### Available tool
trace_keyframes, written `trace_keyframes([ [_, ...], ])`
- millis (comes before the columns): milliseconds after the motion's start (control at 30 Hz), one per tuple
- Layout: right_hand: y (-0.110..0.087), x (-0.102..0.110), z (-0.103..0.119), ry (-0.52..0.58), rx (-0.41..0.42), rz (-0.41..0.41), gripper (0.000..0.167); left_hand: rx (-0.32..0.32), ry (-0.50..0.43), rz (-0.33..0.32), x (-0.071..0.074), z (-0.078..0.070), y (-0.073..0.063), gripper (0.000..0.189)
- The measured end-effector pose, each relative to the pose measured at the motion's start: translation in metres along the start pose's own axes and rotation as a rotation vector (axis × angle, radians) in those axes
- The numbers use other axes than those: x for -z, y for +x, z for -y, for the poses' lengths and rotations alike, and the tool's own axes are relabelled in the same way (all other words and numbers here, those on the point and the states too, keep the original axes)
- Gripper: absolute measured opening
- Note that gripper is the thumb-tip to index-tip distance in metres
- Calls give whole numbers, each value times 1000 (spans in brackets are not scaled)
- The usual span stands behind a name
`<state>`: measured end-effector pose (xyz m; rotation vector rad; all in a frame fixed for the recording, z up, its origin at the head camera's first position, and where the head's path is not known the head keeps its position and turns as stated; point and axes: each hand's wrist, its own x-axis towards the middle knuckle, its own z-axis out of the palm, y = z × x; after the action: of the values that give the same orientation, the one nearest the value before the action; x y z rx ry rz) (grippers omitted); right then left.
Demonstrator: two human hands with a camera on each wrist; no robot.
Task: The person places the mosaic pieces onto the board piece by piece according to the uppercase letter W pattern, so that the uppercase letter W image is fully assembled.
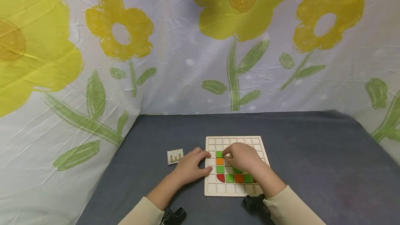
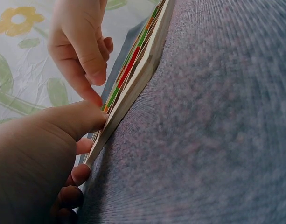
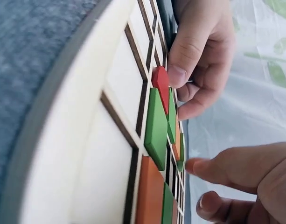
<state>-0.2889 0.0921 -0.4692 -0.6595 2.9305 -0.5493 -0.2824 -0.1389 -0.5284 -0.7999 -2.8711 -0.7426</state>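
Observation:
A pale wooden grid board [image 1: 232,189] lies on the dark cloth. My left hand [image 1: 191,166] rests at its left edge, thumb and a fingertip touching the board. Over the board's middle is my right hand [image 1: 242,156], its index fingertip at the top green tile [image 1: 219,154]; I see nothing held between its fingers. Below that tile are an orange tile [image 1: 220,161], another green tile [image 1: 220,169] and a red rounded piece [image 1: 221,177]. A row continues right with green, orange [image 1: 239,178] and green tiles. The right hand and forearm hide part of the board.
A small card [image 1: 175,156] printed with a coloured grid pattern lies left of the board, beside the left hand. Dark cloth [image 1: 312,155] covers the table. A flower-printed curtain [image 1: 175,61] hangs behind and at the sides.

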Motion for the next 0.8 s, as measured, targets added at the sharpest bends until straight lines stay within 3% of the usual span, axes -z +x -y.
trace_keyframes([
  [333, -13, -2, -1, -24, 5, 2, 17, -15, -9, 18, -2, -2, 1, 36],
  [533, -15, 1, -4, -21, -32, -1, 23, -33, -18, 16, -4, -1, 3, 37],
  [700, -16, 10, -6, 17, -39, -6, 30, 25, -118, 44, 1, 9, -4, 39],
  [800, -18, 22, -12, -25, -27, -8, 30, 55, -190, 57, 10, 16, -6, 39],
])
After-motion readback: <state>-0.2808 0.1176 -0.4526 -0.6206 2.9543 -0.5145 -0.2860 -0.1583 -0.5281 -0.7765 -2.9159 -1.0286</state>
